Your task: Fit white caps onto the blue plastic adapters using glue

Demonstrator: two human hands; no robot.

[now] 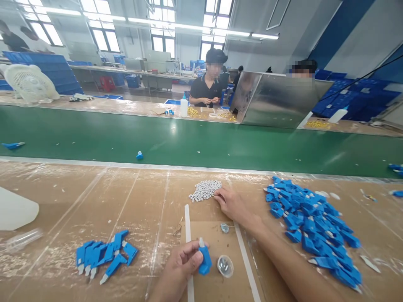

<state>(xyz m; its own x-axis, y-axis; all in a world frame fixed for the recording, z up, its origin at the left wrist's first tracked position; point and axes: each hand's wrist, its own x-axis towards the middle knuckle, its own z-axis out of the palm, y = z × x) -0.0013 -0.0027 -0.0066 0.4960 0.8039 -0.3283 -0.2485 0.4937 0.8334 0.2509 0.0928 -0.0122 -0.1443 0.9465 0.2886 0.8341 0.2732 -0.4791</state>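
Note:
My left hand (184, 262) is closed around a blue plastic piece (205, 261) with a whitish tip pointing up. Beyond it, my right hand (229, 202) reaches to the right edge of a pile of small grey-white bits (205, 190), thumb and fingertips pinched together. Whatever is between those fingertips is too small to make out. Just right of the blue piece sits a small clear round dish (225, 266) with shiny contents. Farther up lies a small bluish blob (224, 227) with a thin stick.
A big heap of blue pieces (311, 226) lies to the right, a smaller group (105, 253) to the left. White strips (247, 264) mark the brown table. Behind it runs a green belt (176, 140) carrying a few blue pieces. A co-worker (206, 88) sits across.

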